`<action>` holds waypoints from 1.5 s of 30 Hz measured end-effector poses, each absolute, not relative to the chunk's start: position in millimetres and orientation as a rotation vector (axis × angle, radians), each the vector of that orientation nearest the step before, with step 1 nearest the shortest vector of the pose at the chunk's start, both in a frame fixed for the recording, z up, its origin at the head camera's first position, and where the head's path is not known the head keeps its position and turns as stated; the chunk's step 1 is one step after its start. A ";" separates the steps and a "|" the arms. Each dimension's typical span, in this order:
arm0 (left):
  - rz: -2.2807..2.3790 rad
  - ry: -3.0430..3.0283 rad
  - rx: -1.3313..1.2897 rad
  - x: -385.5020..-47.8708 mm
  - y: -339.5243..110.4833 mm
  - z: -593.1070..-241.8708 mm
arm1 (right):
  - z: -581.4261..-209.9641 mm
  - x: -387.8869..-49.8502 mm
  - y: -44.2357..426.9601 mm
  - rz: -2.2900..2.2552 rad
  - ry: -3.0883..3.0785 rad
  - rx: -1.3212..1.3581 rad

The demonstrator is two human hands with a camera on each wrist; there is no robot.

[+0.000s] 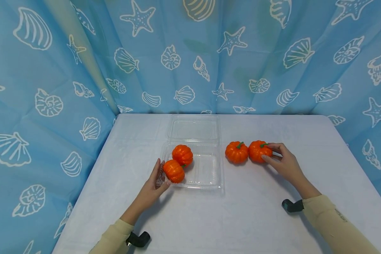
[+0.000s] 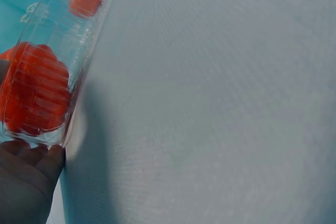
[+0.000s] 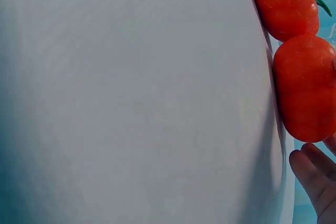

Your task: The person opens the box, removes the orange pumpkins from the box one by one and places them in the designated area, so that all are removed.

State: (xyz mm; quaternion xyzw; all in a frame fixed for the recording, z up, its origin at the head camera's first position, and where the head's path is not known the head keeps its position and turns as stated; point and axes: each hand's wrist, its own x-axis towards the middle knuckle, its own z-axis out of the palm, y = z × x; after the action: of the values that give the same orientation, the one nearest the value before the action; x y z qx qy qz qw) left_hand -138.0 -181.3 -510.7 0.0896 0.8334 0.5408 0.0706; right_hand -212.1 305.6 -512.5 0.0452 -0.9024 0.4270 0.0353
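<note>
A white-covered table is backed by a blue curtain. On it, a clear plastic container is set with its lid opened toward the back and its base apparently longer from left to right. The left hand is spread around the container's left end, fingers nearly straight and touching; no pinch is shown. The right hand is partly closed, thumb and fingers set around the outer pumpkin; grip firmness cannot be told. That pumpkin is located to the container's right, nearer the right hand, with the inner pumpkin between it and the container. Two pumpkins are seated at the container's left side.
</note>
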 end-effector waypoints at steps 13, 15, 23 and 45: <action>1.623 2.498 0.273 -138.5 -182.5 -512.5 | -508.7 -209.9 305.4 1.241 -2.735 0.147; 1.627 2.495 0.275 -138.2 -182.6 -512.6 | -506.7 -209.1 304.3 1.221 -2.708 0.157; 1.618 2.507 0.275 -138.2 -183.1 -513.3 | -499.0 -208.1 298.9 1.174 -2.637 0.231; 1.619 2.486 0.244 -138.8 -181.6 -509.7 | -463.5 -207.4 255.9 1.175 -2.580 0.431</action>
State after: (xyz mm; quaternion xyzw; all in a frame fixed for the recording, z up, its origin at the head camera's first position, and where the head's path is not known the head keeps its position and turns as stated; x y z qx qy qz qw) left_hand -138.8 -181.6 -509.7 0.0817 0.8322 0.5422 0.0823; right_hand -207.4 255.9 -463.5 0.1490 -0.8913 0.4058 0.1368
